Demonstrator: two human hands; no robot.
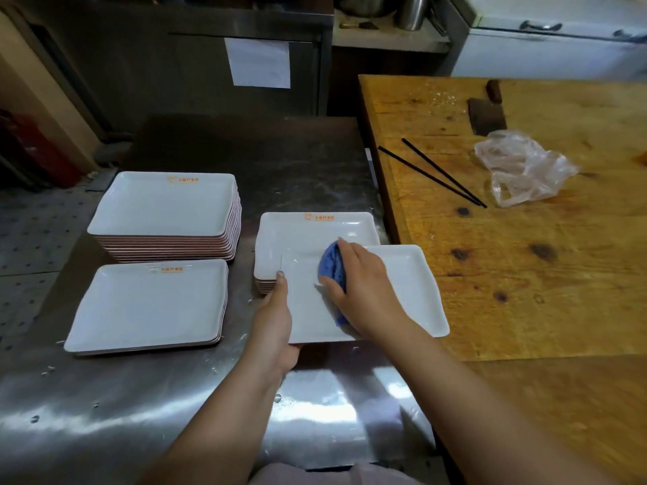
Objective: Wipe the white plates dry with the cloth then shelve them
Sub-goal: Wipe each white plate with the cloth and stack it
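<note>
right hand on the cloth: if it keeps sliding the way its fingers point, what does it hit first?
Probably the far rim of the held plate, then the plate stack behind it. The right hand points up-left; depth is unclear.

cleaver (486,117), black chopsticks (434,176), plastic bag (521,166)

Dim scene; glare streaks the steel counter (196,414), edges blurred.

Small orange printed marks, a logo with a few characters too blurred to read, sit on the far rim of three top plates: the tall stack (164,204), the low stack (150,302) left of the left hand (276,323), and the stack (315,227) just beyond the right hand (357,281). The paper sheet (259,63) on the cabinet shows no legible writing.
</note>
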